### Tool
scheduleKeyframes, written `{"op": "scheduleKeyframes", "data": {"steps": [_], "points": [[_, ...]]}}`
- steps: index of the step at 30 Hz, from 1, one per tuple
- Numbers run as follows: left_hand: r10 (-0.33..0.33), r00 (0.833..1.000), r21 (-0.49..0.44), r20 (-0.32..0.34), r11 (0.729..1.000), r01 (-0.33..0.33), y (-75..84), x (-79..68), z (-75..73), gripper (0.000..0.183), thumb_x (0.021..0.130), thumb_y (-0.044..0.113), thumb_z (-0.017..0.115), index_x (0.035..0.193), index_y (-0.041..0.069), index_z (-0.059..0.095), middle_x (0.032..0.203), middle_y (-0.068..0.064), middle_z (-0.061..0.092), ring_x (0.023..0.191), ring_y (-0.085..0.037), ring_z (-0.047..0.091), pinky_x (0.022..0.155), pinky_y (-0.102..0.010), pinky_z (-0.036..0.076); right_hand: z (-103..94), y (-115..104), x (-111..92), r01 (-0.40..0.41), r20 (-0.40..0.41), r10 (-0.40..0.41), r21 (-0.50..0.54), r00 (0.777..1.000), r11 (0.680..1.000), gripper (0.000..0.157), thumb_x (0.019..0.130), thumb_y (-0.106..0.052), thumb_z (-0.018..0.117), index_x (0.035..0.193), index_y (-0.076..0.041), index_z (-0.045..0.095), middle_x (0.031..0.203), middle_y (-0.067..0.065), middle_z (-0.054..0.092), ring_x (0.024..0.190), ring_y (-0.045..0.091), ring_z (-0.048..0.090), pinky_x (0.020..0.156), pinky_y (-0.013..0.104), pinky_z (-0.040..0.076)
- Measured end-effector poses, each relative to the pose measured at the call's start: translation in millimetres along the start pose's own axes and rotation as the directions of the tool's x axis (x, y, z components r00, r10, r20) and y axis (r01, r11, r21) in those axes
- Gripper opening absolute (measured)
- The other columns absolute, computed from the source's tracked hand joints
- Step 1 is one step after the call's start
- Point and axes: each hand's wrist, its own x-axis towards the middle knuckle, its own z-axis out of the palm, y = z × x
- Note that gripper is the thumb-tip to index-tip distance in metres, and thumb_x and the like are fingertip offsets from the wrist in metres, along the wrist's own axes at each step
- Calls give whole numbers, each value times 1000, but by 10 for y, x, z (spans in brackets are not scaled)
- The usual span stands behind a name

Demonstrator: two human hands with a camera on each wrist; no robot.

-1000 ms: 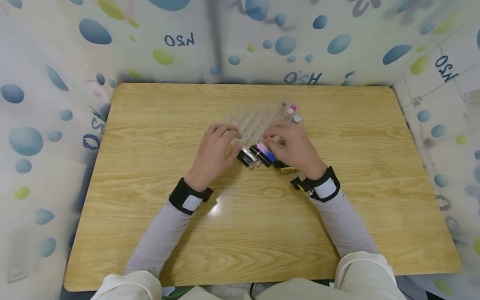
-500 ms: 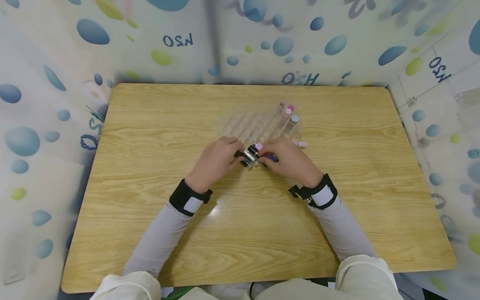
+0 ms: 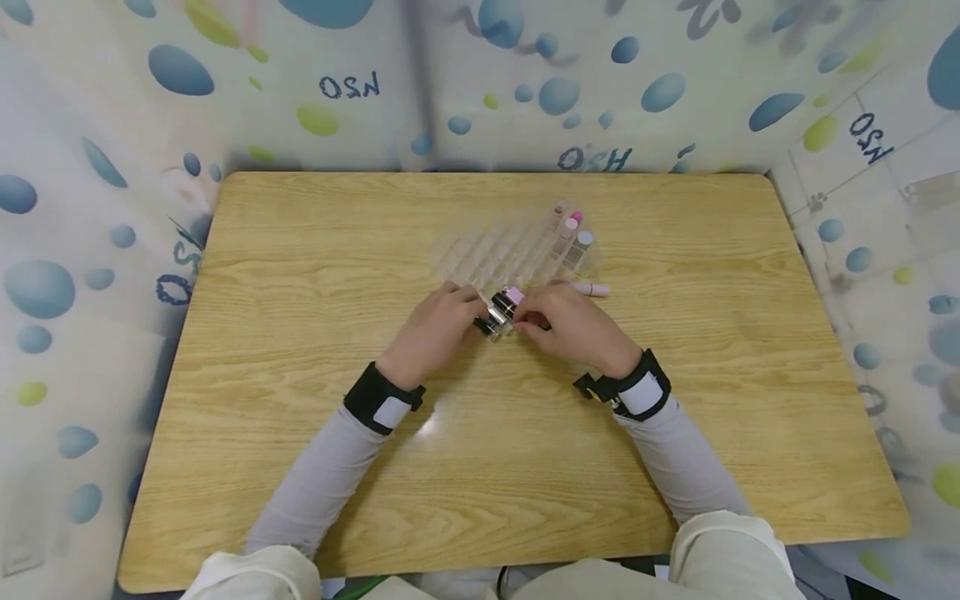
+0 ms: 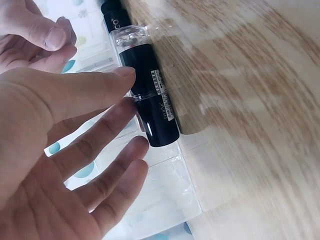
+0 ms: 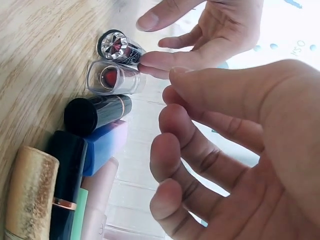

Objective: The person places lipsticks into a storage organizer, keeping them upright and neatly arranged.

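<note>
Over the past second both hands came back toward the person, baring the pink tube (image 3: 590, 289); work looked centred on the tube row, nothing visibly lifted. Left hand (image 3: 435, 329): thumb and fingers apart, tips at the side of the black tube (image 4: 152, 95). Right hand (image 3: 577, 325): fingers loosely bent, thumb near the index, nothing seen in them. Clear tube (image 5: 120, 81) lay between the black tube and the rest of the row. Pink tube lay beyond the right hand; holder (image 3: 487, 250) farther, just past the row.
</note>
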Motion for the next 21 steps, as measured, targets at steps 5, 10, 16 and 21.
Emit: {"op": "scheduleKeyframes", "data": {"steps": [5, 10, 16, 21], "points": [[-17, 1000, 30, 23, 999, 17, 1, -6, 4, 15, 93, 2, 80, 108, 6, 80, 111, -11, 75, 100, -34, 67, 89, -44, 59, -14, -9, 13, -6, 4, 6, 0, 1000, 1000, 4, 97, -10, 78, 100, -8, 81, 88, -1, 73, 82, 17, 61, 80, 36, 50], [-26, 999, 57, 27, 998, 24, -15, -13, 34, 20, 91, -1, 79, 107, 10, 80, 111, -11, 77, 94, -33, 69, 81, -44, 60, -18, -10, 28, -6, 7, 6, 7, 1000, 1000, 8, 97, -10, 79, 103, -6, 81, 93, 1, 76, 84, 22, 66, 85, 40, 51], [-34, 998, 50, 58, 998, 31, -28, -15, 37, 18, 92, -2, 78, 106, 11, 79, 113, -12, 78, 91, -32, 72, 80, -46, 62, -14, -3, 34, 2, 7, -2, 15, 1000, 1000, 8, 97, -9, 78, 104, -6, 81, 91, 0, 74, 83, 20, 64, 84, 38, 49], [-42, 996, 56, 84, 998, 38, -35, -28, 18, 16, 92, 1, 80, 104, 11, 79, 111, -11, 78, 91, -32, 73, 80, -47, 62, 0, -2, 39, -3, 18, 3, 21, 1000, 1000, 9, 98, -9, 77, 105, -7, 82, 90, -1, 74, 82, 17, 62, 83, 37, 50]]}}
